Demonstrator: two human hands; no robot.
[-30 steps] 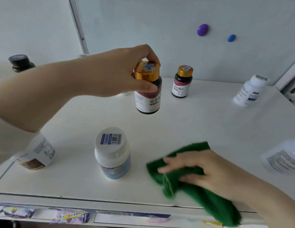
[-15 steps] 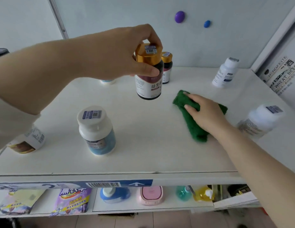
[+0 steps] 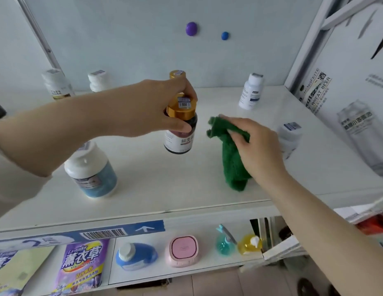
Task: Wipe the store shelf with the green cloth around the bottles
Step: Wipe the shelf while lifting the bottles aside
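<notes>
My left hand (image 3: 152,110) grips one gold-capped bottle (image 3: 180,127) mid-frame; right hand (image 3: 258,149) clutches green cloth (image 3: 233,163); five white bottles (image 3: 91,169) crowd the shelf (image 3: 164,189).

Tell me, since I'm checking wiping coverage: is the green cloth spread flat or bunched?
Bunched: the green cloth is crumpled into a narrow wad under the right hand.

A shop: a white display shelf (image 3: 186,189) carries barcode-stickered supplement bottles (image 3: 91,169), its front edge bears a barcode price strip (image 3: 105,233), and below sit lavender detergent bags (image 3: 82,265) and a wheat beer poster (image 3: 346,116) alongside.
</notes>
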